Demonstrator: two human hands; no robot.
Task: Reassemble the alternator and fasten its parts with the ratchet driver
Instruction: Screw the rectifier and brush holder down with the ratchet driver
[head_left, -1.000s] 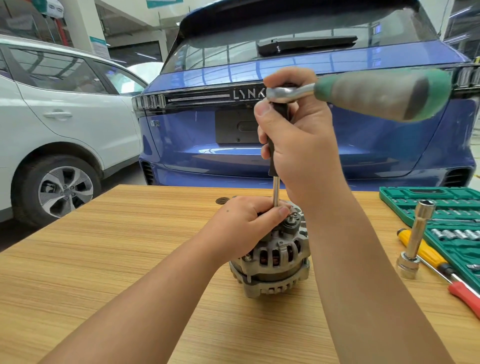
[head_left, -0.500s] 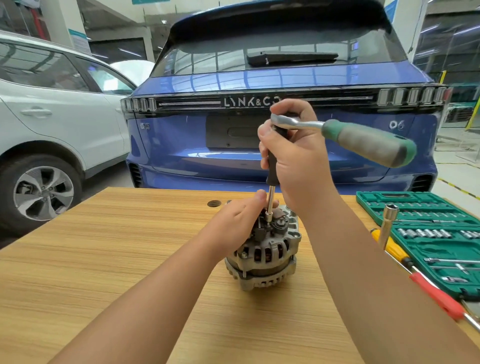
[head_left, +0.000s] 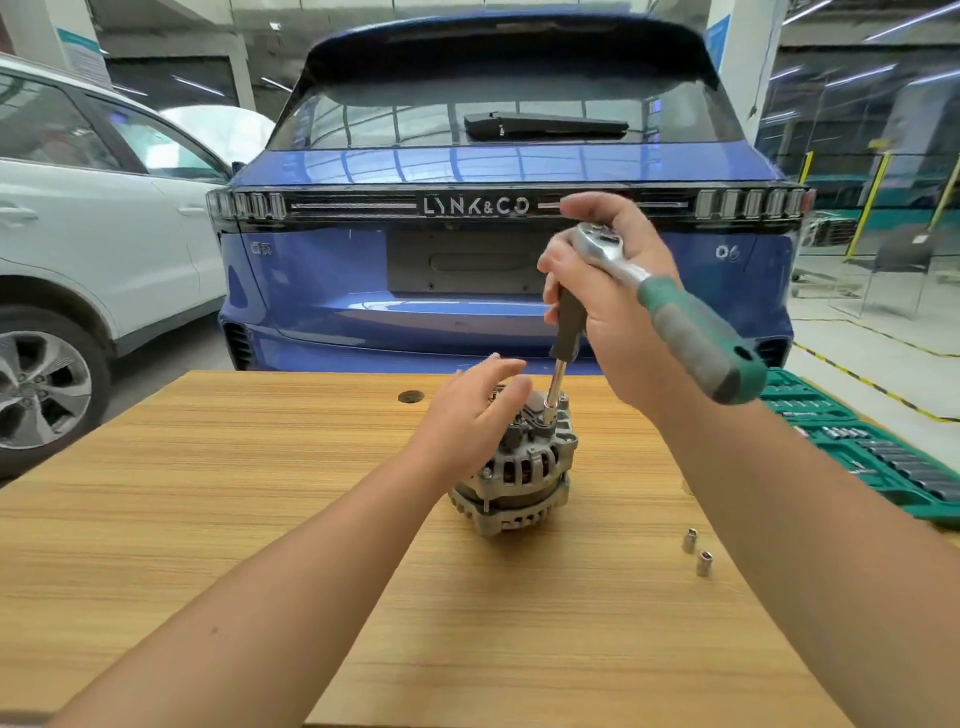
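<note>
The alternator (head_left: 517, 467) stood upright on the wooden table (head_left: 208, 519), near its middle. The right hand (head_left: 613, 312) gripped the ratchet driver (head_left: 649, 296) at its head and extension, the socket end seated on the alternator's top. The left hand (head_left: 467, 410) lay with fingers straight and relaxed against the alternator's left side. A green tool case (head_left: 878, 457) at the table's right edge lay open, holding rows of sockets. 2 loose sockets (head_left: 696, 551) stood on the table beside the right forearm.
</note>
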